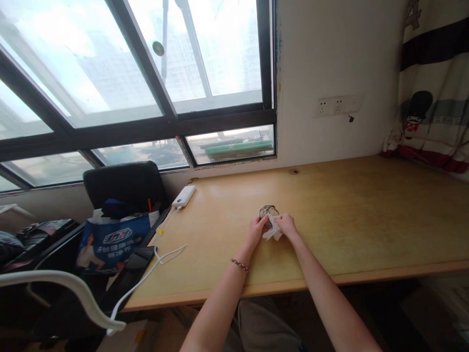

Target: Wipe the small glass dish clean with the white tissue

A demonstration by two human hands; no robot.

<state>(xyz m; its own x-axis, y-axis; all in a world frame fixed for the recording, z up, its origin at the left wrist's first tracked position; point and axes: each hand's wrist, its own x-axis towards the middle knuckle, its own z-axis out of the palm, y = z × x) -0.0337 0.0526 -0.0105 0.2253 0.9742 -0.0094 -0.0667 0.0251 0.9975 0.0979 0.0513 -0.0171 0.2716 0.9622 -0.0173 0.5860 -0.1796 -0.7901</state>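
Observation:
Above the middle of the table, both hands are close together around a small dark openwork metal ring point(266, 209) that looks like a bracelet; its exact kind is too small to tell. My left hand point(258, 229) is closed on the ring's left side, thumb towards the middle. My right hand point(287, 226) is closed on a crumpled white tissue point(273, 231), which is pressed against the ring and hangs below it. The tissue covers part of the ring, so its lower side is hidden. A braided bracelet sits on my left wrist.
A wooden table point(348, 210) spans the view. On its left edge lies a white power bank point(184, 196) with a white cable point(161, 259) running down over the edge. Left of it, a blue bag point(113, 242) rests on a black chair point(124, 183). A curtain point(436, 88) hangs at right.

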